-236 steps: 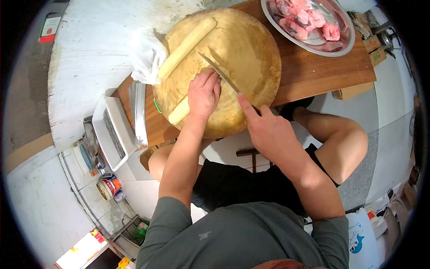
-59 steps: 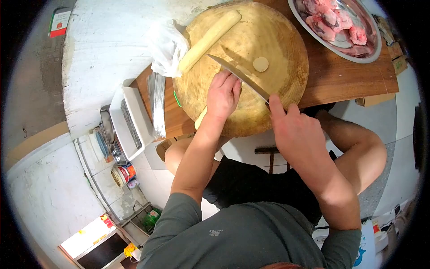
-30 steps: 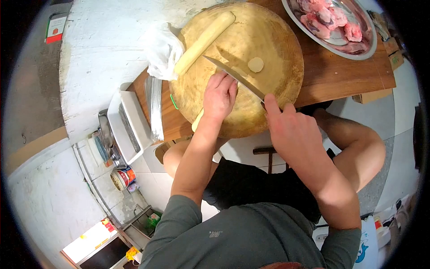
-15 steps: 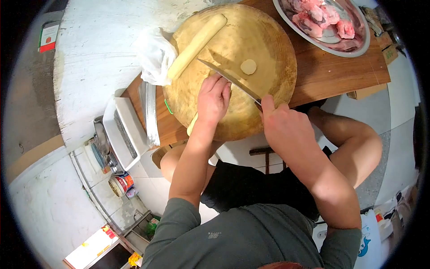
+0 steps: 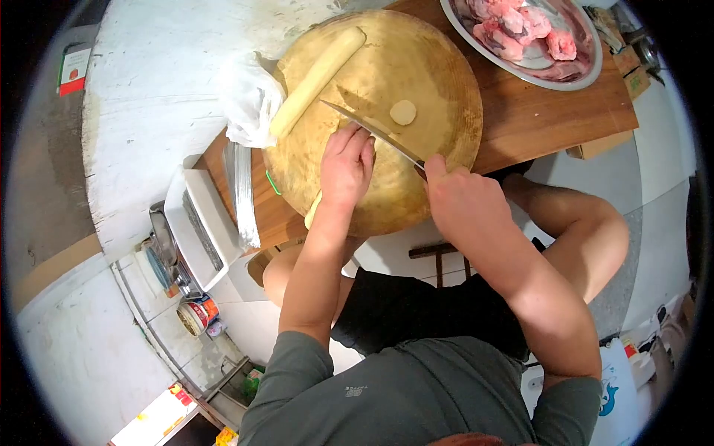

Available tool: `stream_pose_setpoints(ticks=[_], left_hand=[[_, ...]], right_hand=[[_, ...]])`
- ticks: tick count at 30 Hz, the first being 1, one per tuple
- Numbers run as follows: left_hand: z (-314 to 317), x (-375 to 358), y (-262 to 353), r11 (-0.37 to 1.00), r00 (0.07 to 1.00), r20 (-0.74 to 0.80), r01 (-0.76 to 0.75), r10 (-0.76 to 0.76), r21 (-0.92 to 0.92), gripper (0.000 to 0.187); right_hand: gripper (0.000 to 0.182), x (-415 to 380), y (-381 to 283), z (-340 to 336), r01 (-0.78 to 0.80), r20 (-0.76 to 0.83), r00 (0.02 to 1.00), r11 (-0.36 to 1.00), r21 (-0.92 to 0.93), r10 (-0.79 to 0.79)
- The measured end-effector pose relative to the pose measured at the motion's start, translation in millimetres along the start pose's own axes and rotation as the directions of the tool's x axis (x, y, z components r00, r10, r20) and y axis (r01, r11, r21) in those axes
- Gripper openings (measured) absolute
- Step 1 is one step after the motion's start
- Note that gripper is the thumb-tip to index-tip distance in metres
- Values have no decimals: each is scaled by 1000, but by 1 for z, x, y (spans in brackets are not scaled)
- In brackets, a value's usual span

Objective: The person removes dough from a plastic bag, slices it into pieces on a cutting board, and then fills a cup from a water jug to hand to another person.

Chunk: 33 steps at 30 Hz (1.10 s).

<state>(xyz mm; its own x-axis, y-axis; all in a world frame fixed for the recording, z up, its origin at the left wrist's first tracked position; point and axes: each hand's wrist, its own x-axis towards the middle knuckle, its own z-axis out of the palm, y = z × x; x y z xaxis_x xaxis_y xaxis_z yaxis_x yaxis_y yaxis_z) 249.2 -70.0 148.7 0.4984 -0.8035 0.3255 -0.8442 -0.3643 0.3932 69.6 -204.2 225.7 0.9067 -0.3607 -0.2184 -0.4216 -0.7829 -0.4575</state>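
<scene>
In the head view, my right hand (image 5: 465,197) is closed around the handle of a long kitchen knife (image 5: 381,135). The blade slants up and left across a round wooden chopping board (image 5: 439,67), just beyond my left fingertips. My left hand (image 5: 346,167) is closed over a long pale root (image 5: 313,210), mostly hidden by the hand and forearm; one end shows beside the wrist. Right of the blade lies a round cut slice (image 5: 403,112). Another whole pale root (image 5: 320,80) rests at the board's upper left.
A metal basin (image 5: 569,78) with raw meat (image 5: 520,30) stands at the upper right on the wooden table (image 5: 535,119). Left of the board are a crumpled white plastic bag (image 5: 251,100), a bundle of thin metallic strips (image 5: 242,193) and a white tub (image 5: 197,230).
The whole view has shifted slightly left. Relative to the board, my hands, the knife and the slice stay nearly where they were.
</scene>
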Motion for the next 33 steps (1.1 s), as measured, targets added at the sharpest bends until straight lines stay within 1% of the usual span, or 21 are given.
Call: stream_pose_setpoints(ticks=[5,9,12,15,17,18,19,20,23,25,26,27,28,29,30,31,33], left_hand=[[1,0,-2,1000,1000,0,-4,4,-16,18],[2,0,-1,999,999,-39,-5,4,-46,18],[1,0,2,998,998,-48,26,-29,-62,18],[0,-1,1,998,999,-46,5,-8,-65,19],[-2,-6,4,998,999,-37,13,-15,-64,22],[-2,-4,4,998,999,-39,8,-11,-62,24],[0,-4,3,999,996,-87,-20,16,-49,17],[2,-3,3,998,995,-96,-32,28,-49,17],[0,-7,3,998,993,-115,-33,27,-47,17],[0,-6,3,998,993,-118,-36,28,-60,18],[-1,-6,2,998,993,-118,-33,27,-52,18],[0,-6,2,998,993,-116,-31,26,-48,18],[0,-6,2,998,993,-114,-31,25,-46,19],[1,-6,2,999,993,-116,-24,19,-42,18],[0,-6,2,999,993,-117,-20,15,-42,18],[-1,-6,2,999,993,-116,-15,10,-43,17],[-1,-5,2,999,992,-124,-13,7,-48,17]], right_hand=[[9,2,-1,1,7,-1,1000,999,-34,-7],[8,4,0,12,20,-7,1000,994,-106,-21],[6,6,1,19,26,-24,999,987,-157,-30],[8,12,2,23,26,-31,999,985,-170,-31],[9,10,1,24,4,-5,1000,989,-149,-5],[11,11,2,22,-13,34,999,992,-125,18],[13,11,2,22,-33,77,996,994,-101,41],[15,12,3,19,-55,118,991,995,-79,64],[23,17,9,1,-124,168,979,992,25,118],[27,24,24,3,-171,134,981,957,232,142],[30,27,32,5,-192,123,980,923,334,160],[30,29,39,5,-287,210,956,803,522,206],[30,31,46,4,-381,305,924,636,671,232],[30,32,52,2,-465,401,885,435,771,234],[30,33,53,-3,-534,496,843,210,819,210],[28,29,46,-9,-541,504,831,132,830,235],[27,27,50,-15,-533,527,824,-31,846,207]])
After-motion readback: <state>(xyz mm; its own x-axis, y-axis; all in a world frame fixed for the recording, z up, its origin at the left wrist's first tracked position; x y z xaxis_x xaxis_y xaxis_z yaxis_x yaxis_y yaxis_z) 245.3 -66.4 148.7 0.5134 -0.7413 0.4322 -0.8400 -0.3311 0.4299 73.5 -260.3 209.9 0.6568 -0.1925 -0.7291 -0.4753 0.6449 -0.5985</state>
